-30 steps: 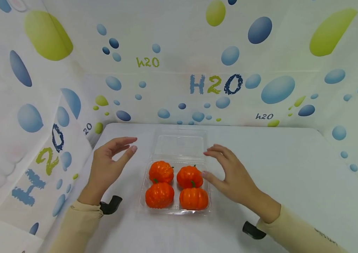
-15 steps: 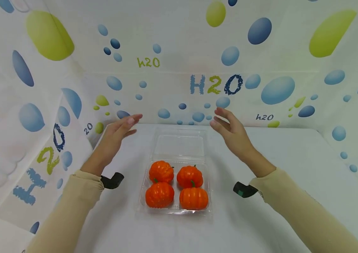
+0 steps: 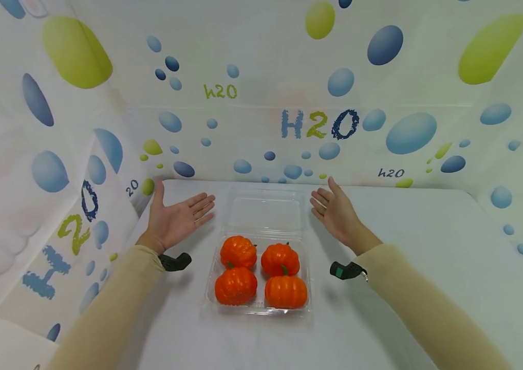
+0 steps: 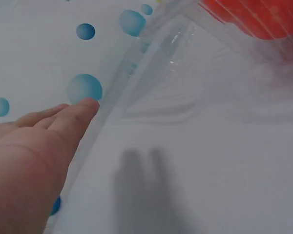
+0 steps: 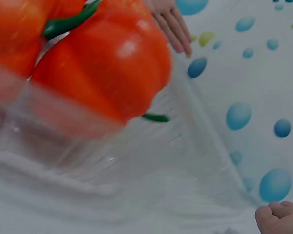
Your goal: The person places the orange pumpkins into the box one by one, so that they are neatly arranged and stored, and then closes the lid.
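The clear plastic clamshell box [image 3: 259, 277] sits in the middle of the white surface [image 3: 405, 246], its hinged lid [image 3: 266, 213] lying flat and open on the far side, toward the bubble-printed backdrop [image 3: 317, 123]. Four orange toy pumpkins fill the tray in a two-by-two block: the far-left pumpkin [image 3: 238, 251], the near-left pumpkin [image 3: 236, 285], the far-right pumpkin [image 3: 280, 258] and the near-right pumpkin [image 3: 286, 292], each touching its neighbours, green stems showing.

Going from left to right: the left hand [image 3: 177, 220] hangs palm up just left of the lid, fingers straight and spread, holding nothing and apart from the plastic; the left wrist view shows its fingers [image 4: 63, 119] beside the lid's edge [image 4: 151, 44] without clear contact. The box lies between the two hands. The right hand [image 3: 335, 210] is flat and wide too, fingers straight, just right of the lid and empty; the right wrist view looks low across the tray at a pumpkin [image 5: 107, 63] up close.

As a judgement, the filling looks finished, since every place in the tray holds a pumpkin and no loose one lies on the surface. What appears left is the lid, not yet folded over the tray and pressed shut; both hands flank it but neither touches it
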{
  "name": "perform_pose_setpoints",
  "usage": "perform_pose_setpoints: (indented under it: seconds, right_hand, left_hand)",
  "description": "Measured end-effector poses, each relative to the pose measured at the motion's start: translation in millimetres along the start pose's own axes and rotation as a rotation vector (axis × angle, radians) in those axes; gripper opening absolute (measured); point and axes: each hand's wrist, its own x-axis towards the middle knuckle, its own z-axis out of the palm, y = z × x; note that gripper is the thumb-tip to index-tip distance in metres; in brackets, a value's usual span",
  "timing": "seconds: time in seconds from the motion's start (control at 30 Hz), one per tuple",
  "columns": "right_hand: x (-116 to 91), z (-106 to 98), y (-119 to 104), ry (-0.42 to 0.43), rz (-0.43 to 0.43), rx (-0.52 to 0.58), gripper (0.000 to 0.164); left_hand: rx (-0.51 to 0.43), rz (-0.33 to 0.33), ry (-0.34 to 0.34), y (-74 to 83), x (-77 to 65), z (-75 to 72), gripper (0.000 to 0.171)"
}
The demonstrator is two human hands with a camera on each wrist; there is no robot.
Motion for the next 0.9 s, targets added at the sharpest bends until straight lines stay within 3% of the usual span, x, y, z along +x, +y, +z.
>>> perform_pose_setpoints:
  seconds: [0.1, 0.27, 0.6, 0.9]
  right_hand:
    - [-0.3, -8.3, 13.0, 0.001, 0.046, 0.086, 0.097]
    - [0.5, -15.8, 24.7, -0.006, 0.081, 0.197, 0.101]
    - [-0.7, -16.7, 36.4, -0.031, 0.148, 0.228, 0.106]
    - [-1.1, -15.2, 40.7, -0.037, 0.17, 0.265, 0.107]
  left_hand:
    - [-0.094, -0.021, -0.029, -5.9, 2.1, -10.8, 0.131]
    - [-0.127, -0.027, 0.008, -13.2, 4.0, -21.9, 0.132]
    - [-0.033, -0.047, 0.066, -19.1, 13.7, -31.5, 0.132]
    - [0.03, -0.063, 0.055, -18.7, 20.2, -33.8, 0.131]
